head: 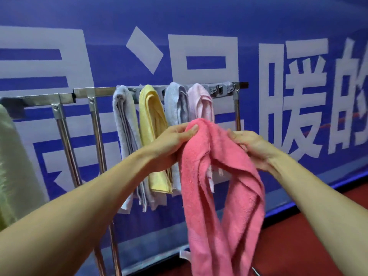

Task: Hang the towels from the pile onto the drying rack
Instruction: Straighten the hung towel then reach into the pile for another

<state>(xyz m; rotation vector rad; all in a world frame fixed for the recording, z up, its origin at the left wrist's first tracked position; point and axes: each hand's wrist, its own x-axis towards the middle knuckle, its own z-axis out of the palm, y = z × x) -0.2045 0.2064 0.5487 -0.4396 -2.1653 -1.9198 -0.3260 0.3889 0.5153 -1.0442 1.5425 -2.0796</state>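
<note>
I hold a coral-pink towel up in front of the metal drying rack. My left hand pinches its top fold between thumb and fingers. My right hand grips the towel's right edge. The towel sags in a loop between both hands and hangs down low. On the rack's top bar hang a grey towel, a yellow towel, a blue-grey towel and a pale pink towel. The pile is out of view.
A blue banner with large white characters covers the wall behind the rack. A pale green cloth hangs at the far left. Grey clips sit on the bar's bare right end. Red floor lies at lower right.
</note>
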